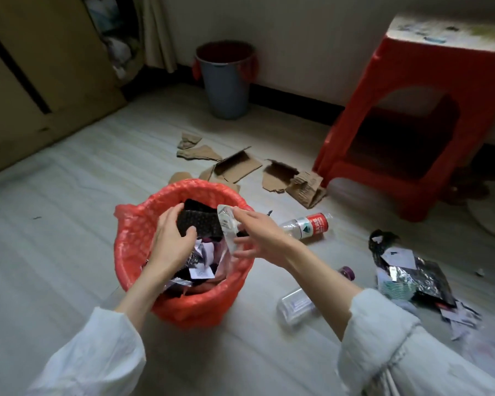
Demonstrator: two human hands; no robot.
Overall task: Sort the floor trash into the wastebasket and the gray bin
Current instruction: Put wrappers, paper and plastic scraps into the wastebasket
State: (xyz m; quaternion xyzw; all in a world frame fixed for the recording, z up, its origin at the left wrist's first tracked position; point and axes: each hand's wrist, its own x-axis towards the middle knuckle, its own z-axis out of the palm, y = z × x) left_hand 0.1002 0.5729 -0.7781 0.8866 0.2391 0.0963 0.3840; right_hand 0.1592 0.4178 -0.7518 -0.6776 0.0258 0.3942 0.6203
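Pale floorboards carry the mess. Over the red-lined wastebasket (183,252), the left hand (169,241) grips a black dotted packet (200,222); the right hand (257,235) pinches a clear wrapper (227,224). A loose release could drop either outside the rim. Bottles (306,224) lie at three o'clock, cardboard (235,167) and the gray bin (226,81) at twelve.

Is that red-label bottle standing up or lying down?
Lying down. The bottle rests on its side on the floor, right of the wastebasket.
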